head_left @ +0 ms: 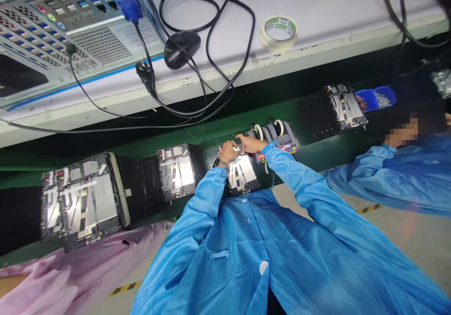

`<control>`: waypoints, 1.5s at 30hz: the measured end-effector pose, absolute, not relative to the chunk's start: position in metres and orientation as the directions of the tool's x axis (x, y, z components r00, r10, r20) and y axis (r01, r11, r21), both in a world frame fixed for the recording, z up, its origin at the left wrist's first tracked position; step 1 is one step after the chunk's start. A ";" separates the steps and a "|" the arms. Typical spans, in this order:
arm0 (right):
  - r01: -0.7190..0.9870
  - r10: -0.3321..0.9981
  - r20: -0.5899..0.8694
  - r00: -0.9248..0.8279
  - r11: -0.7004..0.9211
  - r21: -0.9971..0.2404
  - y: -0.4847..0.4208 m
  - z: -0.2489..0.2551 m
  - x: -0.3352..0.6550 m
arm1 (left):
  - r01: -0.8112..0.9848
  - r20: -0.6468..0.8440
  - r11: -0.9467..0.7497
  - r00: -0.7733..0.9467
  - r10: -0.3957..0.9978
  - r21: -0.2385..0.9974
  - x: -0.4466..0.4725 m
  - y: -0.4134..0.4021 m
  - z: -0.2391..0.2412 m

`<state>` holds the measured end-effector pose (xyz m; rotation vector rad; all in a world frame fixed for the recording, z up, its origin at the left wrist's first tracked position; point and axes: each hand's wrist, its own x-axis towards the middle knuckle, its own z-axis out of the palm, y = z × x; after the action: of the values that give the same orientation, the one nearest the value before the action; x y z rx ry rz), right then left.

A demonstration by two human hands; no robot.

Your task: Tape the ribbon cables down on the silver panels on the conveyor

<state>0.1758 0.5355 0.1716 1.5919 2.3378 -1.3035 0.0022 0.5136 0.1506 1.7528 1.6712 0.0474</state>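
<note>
An opened tablet-like device [244, 173] with exposed inner parts lies right in front of me. My left hand [228, 152] rests at its top edge, fingers bent and drawn together over it. Close beside it, my right hand [251, 144] reaches in from the right with its fingers closed near the device's top. A tiny white piece shows between the two hands; which hand has hold of it is unclear. Just right of my right hand stand grey tape dispensers [287, 134] with lit displays and white tape rolls.
More opened devices [176, 171] stand left, some stacked [89, 197]. Another device [345, 108] and a blue tray of small parts [378, 98] are right. The shelf holds a computer case [98, 47], mouse [181, 49], cables and tape roll [280, 33]. Co-workers' sleeves flank me.
</note>
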 end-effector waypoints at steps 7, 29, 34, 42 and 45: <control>0.786 0.753 -0.438 -0.491 0.166 -0.595 0.537 0.163 0.173 | 0.860 -0.426 0.084 0.161 0.890 0.503 0.002 0.513 0.147; 0.870 0.764 -0.466 -0.447 0.247 -0.427 0.529 0.189 0.163 | 0.857 -0.411 0.067 0.175 0.895 0.510 0.000 0.513 0.142; 0.884 0.772 -0.485 -0.411 0.208 -0.419 0.521 0.209 0.157 | 0.859 -0.401 0.056 0.180 0.898 0.510 0.001 0.513 0.143; 0.902 0.790 -0.484 -0.377 0.193 -0.387 0.514 0.212 0.149 | 0.859 -0.400 0.049 0.186 0.897 0.510 0.001 0.513 0.147; 0.913 0.795 -0.474 -0.378 0.234 -0.334 0.515 0.204 0.147 | 0.862 -0.407 0.054 0.183 0.895 0.505 0.001 0.513 0.148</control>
<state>0.1472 0.5147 0.2040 1.6184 2.2994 -0.8465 0.0011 0.5127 0.1482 1.7854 1.6592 0.0629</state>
